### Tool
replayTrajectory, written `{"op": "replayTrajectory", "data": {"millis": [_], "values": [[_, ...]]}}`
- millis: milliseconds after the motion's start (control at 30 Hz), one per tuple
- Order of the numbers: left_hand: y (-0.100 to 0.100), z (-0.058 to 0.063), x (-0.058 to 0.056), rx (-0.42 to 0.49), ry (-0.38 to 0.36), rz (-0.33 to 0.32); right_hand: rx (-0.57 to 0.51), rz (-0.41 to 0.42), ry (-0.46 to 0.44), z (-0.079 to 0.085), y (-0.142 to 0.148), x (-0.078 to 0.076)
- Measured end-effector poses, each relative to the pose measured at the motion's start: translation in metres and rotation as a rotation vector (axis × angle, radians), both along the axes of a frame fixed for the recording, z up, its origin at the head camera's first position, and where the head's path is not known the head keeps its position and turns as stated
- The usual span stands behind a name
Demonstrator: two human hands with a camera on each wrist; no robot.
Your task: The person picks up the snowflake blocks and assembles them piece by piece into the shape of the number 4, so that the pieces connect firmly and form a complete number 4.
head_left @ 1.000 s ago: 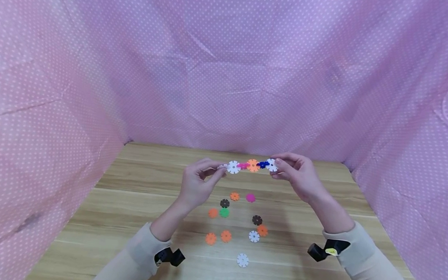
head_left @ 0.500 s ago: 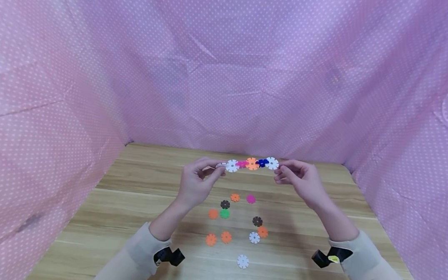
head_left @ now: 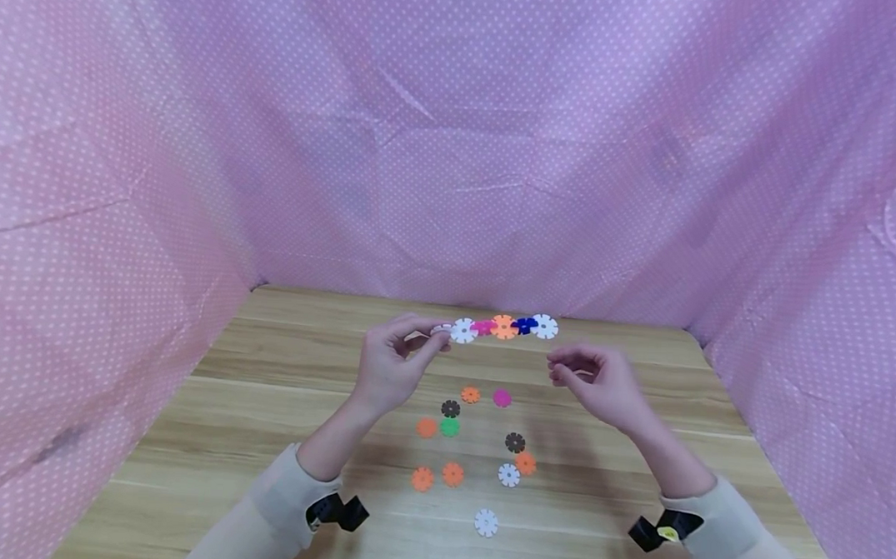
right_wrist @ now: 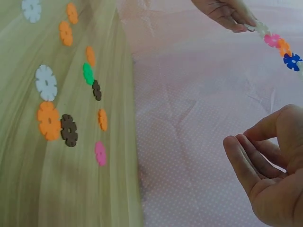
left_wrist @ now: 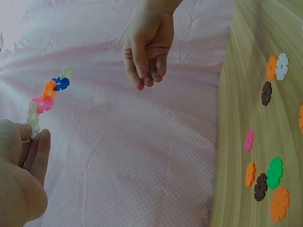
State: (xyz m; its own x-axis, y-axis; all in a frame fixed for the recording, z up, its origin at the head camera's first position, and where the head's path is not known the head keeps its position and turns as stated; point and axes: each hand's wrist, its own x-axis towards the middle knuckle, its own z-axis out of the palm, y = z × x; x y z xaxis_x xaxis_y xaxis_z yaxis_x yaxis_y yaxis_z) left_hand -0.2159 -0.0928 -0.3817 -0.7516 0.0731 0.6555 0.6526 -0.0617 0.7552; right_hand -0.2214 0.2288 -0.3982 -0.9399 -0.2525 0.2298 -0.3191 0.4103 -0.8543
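Observation:
My left hand (head_left: 393,365) pinches the white end piece of a chain of slotted snowflake discs (head_left: 503,327) between thumb and fingers. The chain stretches rightward in the air above the table: white, pink, orange, dark blue, then a white disc (head_left: 544,326) at its free end. In the left wrist view the dark blue disc (left_wrist: 61,83) is seen slotted between the orange and the end white one. Just below that free end, apart from it, hovers my right hand (head_left: 597,386), its fingers loosely bent and holding nothing. The right wrist view shows these bare fingertips (right_wrist: 230,141) too.
Loose discs lie flat on the wooden table (head_left: 263,388): several orange ones (head_left: 452,474), two brown (head_left: 514,442), a green (head_left: 450,427), a pink (head_left: 501,398) and two white (head_left: 486,523). Pink dotted cloth (head_left: 452,188) walls the back and both sides.
My right hand has let go of the chain's right white disc and moved down and slightly right, away from it. The left hand still holds the chain, nearly where it was.

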Motion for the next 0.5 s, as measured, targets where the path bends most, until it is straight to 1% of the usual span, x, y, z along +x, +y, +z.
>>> {"op": "replayTrajectory", "data": {"millis": [167, 367, 500], "values": [[0.000, 0.001, 0.001, -0.006, -0.002, 0.005, 0.095, -0.009, 0.018, -0.010, 0.000, 0.003], [0.000, 0.001, 0.003, -0.010, 0.003, 0.003, 0.268, -0.002, 0.121, -0.026, 0.002, 0.007], [0.000, 0.000, 0.003, -0.013, 0.007, 0.005, 0.333, 0.029, 0.169, -0.038, 0.003, 0.010]]}}
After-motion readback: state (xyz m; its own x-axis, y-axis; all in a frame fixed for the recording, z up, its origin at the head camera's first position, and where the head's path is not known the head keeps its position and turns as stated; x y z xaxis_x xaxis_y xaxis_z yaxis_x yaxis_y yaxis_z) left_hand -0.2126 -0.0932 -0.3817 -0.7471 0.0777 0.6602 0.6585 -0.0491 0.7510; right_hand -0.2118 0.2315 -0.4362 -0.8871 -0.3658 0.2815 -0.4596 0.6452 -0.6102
